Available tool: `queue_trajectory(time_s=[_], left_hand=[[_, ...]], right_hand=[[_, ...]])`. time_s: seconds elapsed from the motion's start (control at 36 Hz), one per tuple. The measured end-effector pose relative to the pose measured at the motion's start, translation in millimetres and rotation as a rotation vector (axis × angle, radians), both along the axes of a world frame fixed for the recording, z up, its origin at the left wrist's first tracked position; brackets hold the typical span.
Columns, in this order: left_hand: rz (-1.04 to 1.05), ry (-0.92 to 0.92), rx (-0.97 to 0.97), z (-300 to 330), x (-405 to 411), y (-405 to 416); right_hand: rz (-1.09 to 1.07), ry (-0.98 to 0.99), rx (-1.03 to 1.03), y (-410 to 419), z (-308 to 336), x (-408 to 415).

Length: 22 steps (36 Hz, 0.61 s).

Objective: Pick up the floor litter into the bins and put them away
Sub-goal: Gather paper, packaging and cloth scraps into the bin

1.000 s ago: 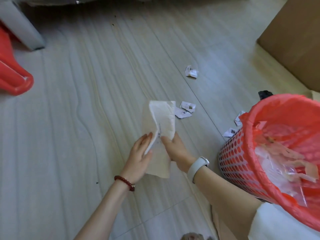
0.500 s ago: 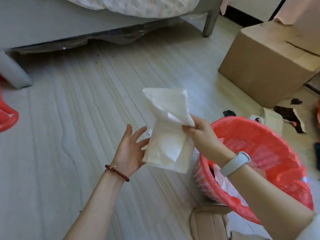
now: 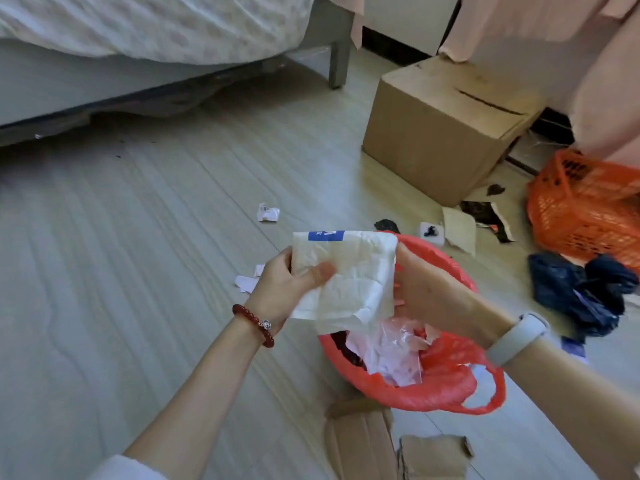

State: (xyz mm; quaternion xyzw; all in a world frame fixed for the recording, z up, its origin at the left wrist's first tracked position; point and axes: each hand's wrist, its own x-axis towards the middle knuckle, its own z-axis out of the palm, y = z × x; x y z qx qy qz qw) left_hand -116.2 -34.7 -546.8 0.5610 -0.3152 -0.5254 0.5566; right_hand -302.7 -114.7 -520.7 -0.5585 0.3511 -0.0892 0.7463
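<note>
Holding a crumpled white wrapper [image 3: 349, 275] above the red-lined bin [image 3: 446, 386]: left hand [image 3: 287, 285] gripping its left edge with thumb across the front, right hand [image 3: 429, 292] pinching its right edge; paper scraps [image 3: 267, 213] lying on the floor [image 3: 138, 254] beyond

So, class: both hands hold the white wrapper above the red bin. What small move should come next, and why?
Probably lower the white wrapper and let go: the left hand and right hand already hold it over the open red bin, which holds other litter.
</note>
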Motion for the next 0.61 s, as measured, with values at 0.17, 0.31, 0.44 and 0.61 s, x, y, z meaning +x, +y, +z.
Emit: queue_trajectory(time_s=[0.17, 0.31, 0.44, 0.61], left_hand=[[0.156, -0.281, -0.095, -12.6, -36.7, -22.1], [0.077, -0.564, -0.042, -25.0, -61.0, -36.3], [-0.002, -0.989, 0.075, -65.3, -52.0, -40.9], [0.063, -0.813, 0.178, -91.3, -54.1, -26.4]], right_hand=[[0.061, 0.204, -0.414, -21.8, 22.4, -32.5], [0.022, 0.370, -0.686, -24.9, 25.3, -50.3], [0.048, 0.957, -1.448, -19.3, -16.2, -57.1], [0.516, 1.001, -1.154, -16.4, -114.1, -41.7]])
